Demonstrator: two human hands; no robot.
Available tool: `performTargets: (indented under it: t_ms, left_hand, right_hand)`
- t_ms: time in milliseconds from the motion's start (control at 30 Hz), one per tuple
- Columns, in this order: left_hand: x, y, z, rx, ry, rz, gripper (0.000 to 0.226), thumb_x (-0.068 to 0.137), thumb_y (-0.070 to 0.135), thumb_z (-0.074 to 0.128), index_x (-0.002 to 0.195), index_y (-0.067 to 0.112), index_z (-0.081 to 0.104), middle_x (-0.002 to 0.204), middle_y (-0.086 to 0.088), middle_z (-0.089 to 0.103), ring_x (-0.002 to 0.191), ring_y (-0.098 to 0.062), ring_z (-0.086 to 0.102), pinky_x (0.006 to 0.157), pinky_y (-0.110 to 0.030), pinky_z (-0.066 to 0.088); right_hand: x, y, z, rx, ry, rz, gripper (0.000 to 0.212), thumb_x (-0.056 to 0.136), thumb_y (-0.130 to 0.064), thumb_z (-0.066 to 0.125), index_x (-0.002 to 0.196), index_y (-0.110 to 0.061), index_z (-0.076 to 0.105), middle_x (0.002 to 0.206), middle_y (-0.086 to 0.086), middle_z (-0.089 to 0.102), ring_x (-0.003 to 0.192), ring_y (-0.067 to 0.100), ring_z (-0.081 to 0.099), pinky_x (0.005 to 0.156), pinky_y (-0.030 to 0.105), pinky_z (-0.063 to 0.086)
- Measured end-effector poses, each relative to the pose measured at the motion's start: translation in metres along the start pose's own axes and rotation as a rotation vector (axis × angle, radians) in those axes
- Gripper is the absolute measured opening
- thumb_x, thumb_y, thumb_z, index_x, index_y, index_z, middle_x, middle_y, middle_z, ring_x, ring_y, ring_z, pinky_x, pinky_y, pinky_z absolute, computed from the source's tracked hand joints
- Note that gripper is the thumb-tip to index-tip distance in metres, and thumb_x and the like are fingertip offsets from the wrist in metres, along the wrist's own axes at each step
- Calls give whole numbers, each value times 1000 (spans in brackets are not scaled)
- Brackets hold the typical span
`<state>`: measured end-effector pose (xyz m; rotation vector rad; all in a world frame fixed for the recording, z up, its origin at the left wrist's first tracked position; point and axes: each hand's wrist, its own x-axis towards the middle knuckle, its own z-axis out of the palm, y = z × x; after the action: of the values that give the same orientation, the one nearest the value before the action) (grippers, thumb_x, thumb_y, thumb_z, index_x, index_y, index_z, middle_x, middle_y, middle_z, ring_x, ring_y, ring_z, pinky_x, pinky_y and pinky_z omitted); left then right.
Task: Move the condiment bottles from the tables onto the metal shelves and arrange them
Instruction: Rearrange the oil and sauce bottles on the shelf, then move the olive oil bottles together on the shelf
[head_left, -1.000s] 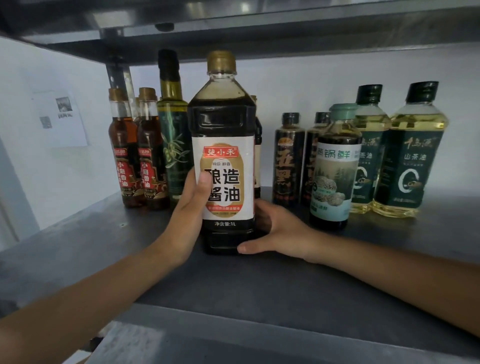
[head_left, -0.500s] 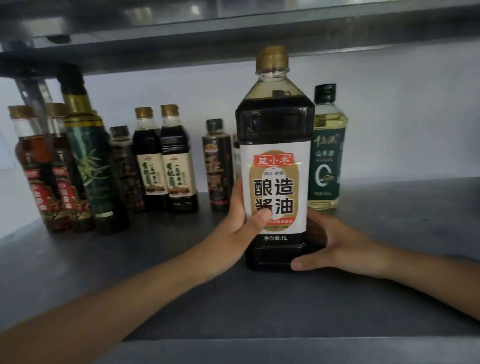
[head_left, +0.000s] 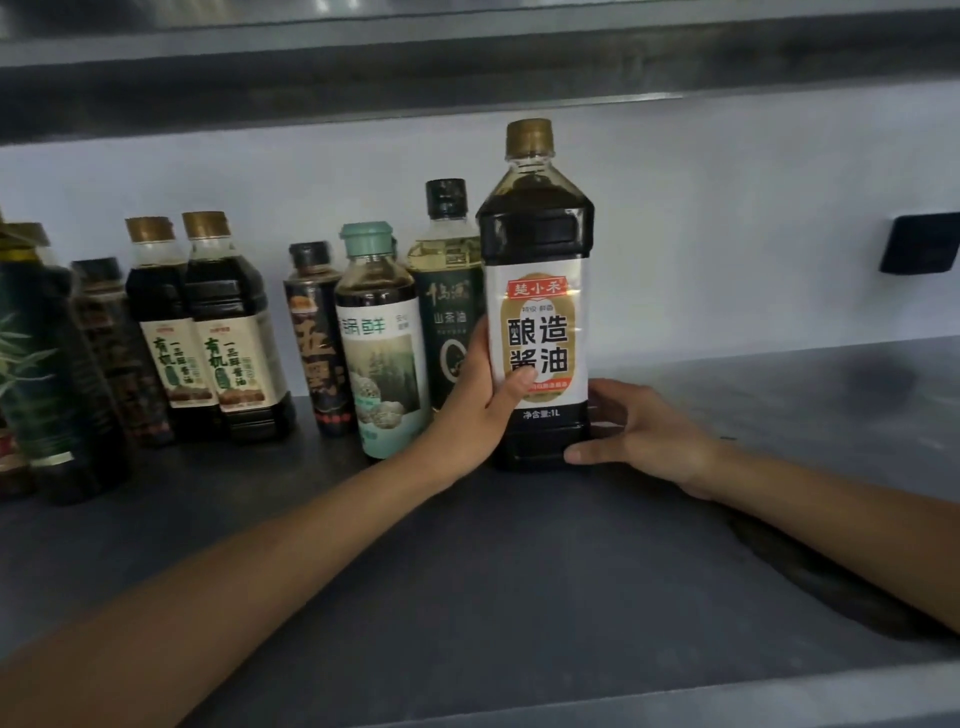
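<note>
A large soy sauce bottle (head_left: 537, 249) with a gold cap and a white label stands upright on the metal shelf (head_left: 467, 571). My left hand (head_left: 478, 410) grips its left side, thumb across the label. My right hand (head_left: 644, 436) curls round its lower right side near the base. Just left of it stand a tea oil bottle (head_left: 449, 291) with a black cap and a bottle with a teal cap (head_left: 382, 343).
Further left along the back stand a slim dark bottle (head_left: 314, 338), two soy sauce bottles (head_left: 208, 332) with gold caps and a dark green bottle (head_left: 36, 364). A black box (head_left: 919, 244) hangs on the wall at right. An upper shelf (head_left: 467, 57) runs overhead.
Both hands have carried the large soy sauce bottle rightwards along the shelf, past the row of bottles, to the right of the tea oil bottle. The camera view has followed to the right.
</note>
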<state>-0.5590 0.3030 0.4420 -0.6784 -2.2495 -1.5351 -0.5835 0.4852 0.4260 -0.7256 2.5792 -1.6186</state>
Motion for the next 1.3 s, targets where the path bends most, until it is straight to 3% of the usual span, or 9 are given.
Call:
performTargets:
  t_ms: [167,267,367,467,667,867,1000,1167,1300]
  left_hand:
    - [-3,0,1,68,29,1,44,98,18,45,134,31,24,126,19,47,108,22,46,86,-1,38]
    - [-19,-2,6,451,115,-81,52,95,30,51,141,19,28,138,0,41,128,-2,39,103,-13,30]
    - [-51,6,12,884,108,-239,74,90,39,56,147,13,16,139,-6,28,133,-19,21,109,-30,25]
    - [-87,28,19,1053,44,-56,54,89,44,49,135,19,37,129,3,33,123,-11,25,100,-26,33]
    - [-85,62,89,928,-295,46,65,82,64,12,126,30,46,126,20,36,120,3,28,96,-12,25]
    - [-40,79,196,883,-393,61,43,99,45,30,134,23,41,140,7,39,129,-12,35,103,-29,31]
    - [-18,91,262,837,-440,111,44,99,45,32,130,17,44,134,-1,44,126,-21,40,103,-36,34]
    - [9,110,334,757,-501,139,59,97,49,36,142,10,32,144,-11,39,133,-27,36,107,-39,33]
    - [39,122,385,500,-484,89,78,92,50,50,151,14,12,155,-7,25,139,-23,30,111,-40,32]
  right_hand:
    - [2,2,0,10,25,-24,66,66,-4,82,126,-21,59,114,-8,68,107,5,61,101,32,45]
    - [-3,3,0,-25,35,-23,58,69,-9,81,122,-20,61,109,-5,69,99,4,64,96,30,49]
    - [-19,9,-11,-305,27,-55,54,80,-21,73,131,-14,54,126,3,61,113,17,59,100,32,45]
    - [-59,15,-38,-669,-66,-242,41,92,-36,56,129,-19,55,132,-2,56,118,13,52,99,20,36]
    - [-142,37,-113,-752,-100,-269,57,83,-55,34,132,-31,52,135,-18,50,120,-6,39,95,-5,19]
    - [-202,73,-188,-783,87,-62,59,80,-62,30,132,-41,48,134,-28,44,124,-6,41,104,14,30]
    - [-246,90,-222,-663,262,-41,51,80,-57,41,119,-31,62,118,-30,55,106,-9,53,90,11,42]
    - [-285,114,-266,-570,565,-17,25,84,-37,58,100,-22,71,101,-15,67,94,-13,56,74,3,39]
    - [-292,137,-302,-537,772,115,11,88,-22,63,98,-21,66,98,-5,66,94,6,61,75,18,40]
